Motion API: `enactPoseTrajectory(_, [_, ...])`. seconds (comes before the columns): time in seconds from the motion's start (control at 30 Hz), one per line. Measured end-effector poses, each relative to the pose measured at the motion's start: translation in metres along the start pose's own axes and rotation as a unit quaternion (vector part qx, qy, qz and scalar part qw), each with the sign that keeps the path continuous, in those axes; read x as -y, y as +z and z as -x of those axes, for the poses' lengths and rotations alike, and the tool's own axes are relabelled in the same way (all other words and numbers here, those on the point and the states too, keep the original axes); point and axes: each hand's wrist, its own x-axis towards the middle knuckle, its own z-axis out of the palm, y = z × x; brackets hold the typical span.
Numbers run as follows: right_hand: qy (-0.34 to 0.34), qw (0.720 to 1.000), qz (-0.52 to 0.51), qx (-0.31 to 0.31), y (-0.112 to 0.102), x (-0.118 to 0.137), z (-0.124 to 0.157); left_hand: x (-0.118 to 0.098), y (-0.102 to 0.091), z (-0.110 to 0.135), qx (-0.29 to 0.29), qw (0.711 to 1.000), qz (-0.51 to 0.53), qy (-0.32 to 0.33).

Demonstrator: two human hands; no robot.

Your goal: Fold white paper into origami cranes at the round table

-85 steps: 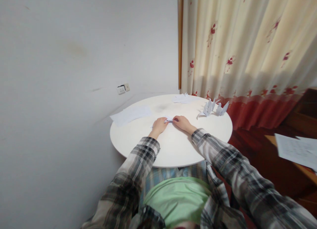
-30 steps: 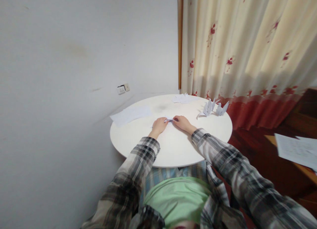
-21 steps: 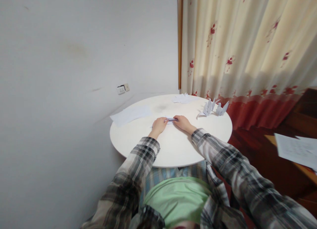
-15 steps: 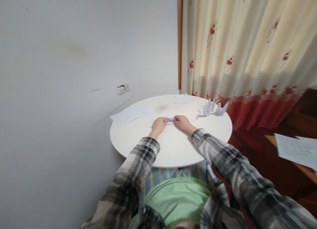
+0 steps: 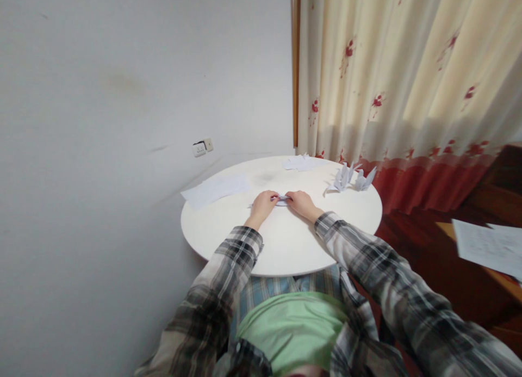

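Note:
Between my two hands, near the middle of the round white table (image 5: 285,252), is a small piece of folded white paper (image 5: 282,202). My left hand (image 5: 264,205) grips its left end, thumb and fingers pinched together. At the opposite end my right hand (image 5: 302,204) is closed on the same paper in a similar pinch. Part of the paper lies hidden under the fingers, so its exact folds cannot be made out. A thin bit of paper pokes out to the left of my left hand.
Several folded paper cranes (image 5: 345,178) stand at the table's right edge. White paper sheets (image 5: 216,189) lie at the left, and paper pieces (image 5: 298,162) at the back. A wall (image 5: 101,203) borders the left side; a curtain (image 5: 399,83) hangs behind. Written sheets (image 5: 485,246) rest on furniture at right.
My left hand has shifted very slightly, and the folded paper between the hands looks a little different in angle. Both hands keep hold of it.

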Motion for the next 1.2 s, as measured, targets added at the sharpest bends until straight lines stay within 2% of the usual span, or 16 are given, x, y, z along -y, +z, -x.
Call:
enactPoseTrajectory(0.17, [0.014, 1.000, -0.024, 0.000, 0.000, -0.001, -0.002, -0.001, -0.002, 0.001, -0.040, 0.999, -0.023, 0.026])
enactPoseTrajectory(0.4, [0.030, 0.998, -0.061, -0.002, 0.000, -0.001, -0.003, -0.012, -0.007, 0.003, -0.073, 0.984, -0.074, 0.148])
enactPoseTrajectory(0.5, [0.039, 0.997, -0.061, -0.008, 0.001, -0.001, -0.004, -0.018, -0.009, 0.004, -0.083, 0.976, -0.090, 0.178])
enactPoseTrajectory(0.7, [0.060, 0.997, -0.049, -0.011, 0.001, 0.000, -0.005, -0.023, -0.009, 0.007, -0.095, 0.973, -0.073, 0.196])
enactPoseTrajectory(0.83, [0.066, 0.997, -0.047, -0.012, 0.001, -0.001, -0.004, -0.024, -0.008, 0.008, -0.119, 0.974, -0.058, 0.184])
enactPoseTrajectory(0.9, [0.067, 0.996, -0.048, -0.012, 0.001, -0.001, -0.004, -0.025, -0.008, 0.009, -0.110, 0.977, -0.053, 0.173])
enactPoseTrajectory(1.03, [0.066, 0.997, -0.051, -0.009, 0.001, -0.001, -0.004, -0.024, -0.008, 0.010, -0.050, 0.986, -0.059, 0.150])
enactPoseTrajectory(1.2, [0.069, 0.996, -0.050, 0.002, 0.001, -0.001, -0.005, -0.023, -0.008, 0.008, -0.009, 0.985, -0.110, 0.134])
